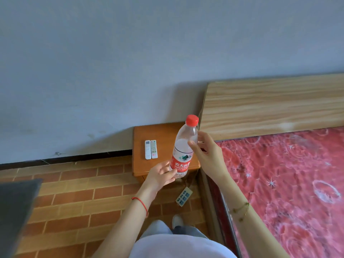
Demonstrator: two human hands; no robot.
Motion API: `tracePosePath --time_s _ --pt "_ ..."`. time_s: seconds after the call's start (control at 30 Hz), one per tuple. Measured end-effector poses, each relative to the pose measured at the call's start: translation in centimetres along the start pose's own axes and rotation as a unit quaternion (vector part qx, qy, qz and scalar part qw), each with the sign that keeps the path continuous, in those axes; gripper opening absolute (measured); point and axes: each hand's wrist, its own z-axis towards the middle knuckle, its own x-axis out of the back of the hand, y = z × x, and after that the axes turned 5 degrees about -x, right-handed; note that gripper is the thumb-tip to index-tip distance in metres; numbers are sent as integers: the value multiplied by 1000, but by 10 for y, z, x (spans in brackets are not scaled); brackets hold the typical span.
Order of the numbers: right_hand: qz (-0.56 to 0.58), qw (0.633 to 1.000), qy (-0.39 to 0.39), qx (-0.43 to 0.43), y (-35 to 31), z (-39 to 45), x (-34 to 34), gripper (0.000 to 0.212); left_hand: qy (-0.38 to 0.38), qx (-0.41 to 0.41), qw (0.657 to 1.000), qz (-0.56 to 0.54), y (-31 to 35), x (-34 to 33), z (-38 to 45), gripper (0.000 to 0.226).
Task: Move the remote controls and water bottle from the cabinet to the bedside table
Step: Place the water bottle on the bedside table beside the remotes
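A clear water bottle (183, 148) with a red cap and red label is held tilted in the air above the front of the orange wooden bedside table (163, 133). My left hand (162, 175) grips its base from below. My right hand (206, 155) holds its upper part, fingers around the shoulder. Two white remote controls (151, 149) lie side by side on the table's left part, clear of both hands.
A bed with a red patterned mattress (288, 183) and a pale wooden headboard (270, 107) stands to the right of the table. A power strip (184, 196) lies on the brick-pattern floor below the table. A grey surface (14, 211) juts in at the left edge.
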Motion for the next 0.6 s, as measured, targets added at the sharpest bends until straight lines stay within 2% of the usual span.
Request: tracePosePath --time_s 0.13,0.27,0.4,0.6 --pt "12 1000 -14 -11 14 65 -15 40 53 49 995 -74 9 3 60 63" --pt "18 999 -27 -20 33 123 -39 42 96 58 983 -144 9 10 118 36" --pt "8 998 -44 -34 70 181 -71 43 136 56 979 -142 -5 21 183 35" --pt "-11 996 -73 -48 145 238 -127 41 181 106 967 -143 -55 40 276 34"
